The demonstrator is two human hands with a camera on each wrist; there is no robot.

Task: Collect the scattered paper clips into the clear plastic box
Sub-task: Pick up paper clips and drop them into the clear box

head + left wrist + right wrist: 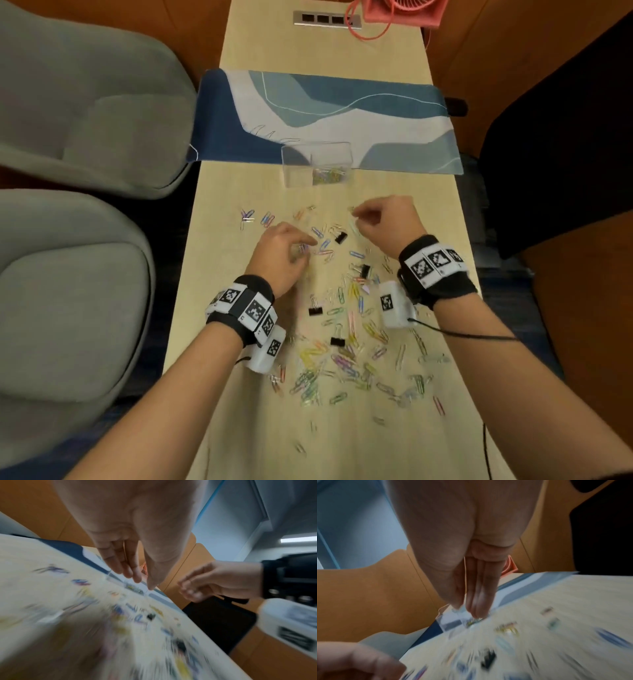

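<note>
Many coloured paper clips (346, 356) lie scattered over the pale wooden table (219, 260), with more near the hands (322, 245). The clear plastic box (317, 164) stands beyond them at the mat's near edge, with several clips in its right part. My left hand (301, 247) hovers over the clips, fingers curled and pinching a few coloured ones. My right hand (356, 213), raised nearer the box, pinches a pale clip between thumb and fingers (477, 601). Both wrist views are motion-blurred; the box (453, 622) shows just past the right fingertips.
Small black binder clips (340, 237) (315, 310) (337, 341) lie among the paper clips. A blue and white mat (342, 113) crosses the table behind the box. Grey chairs (85, 102) stand on the left, a dark chair (565, 154) on the right, a pink fan (400, 12) at the far end.
</note>
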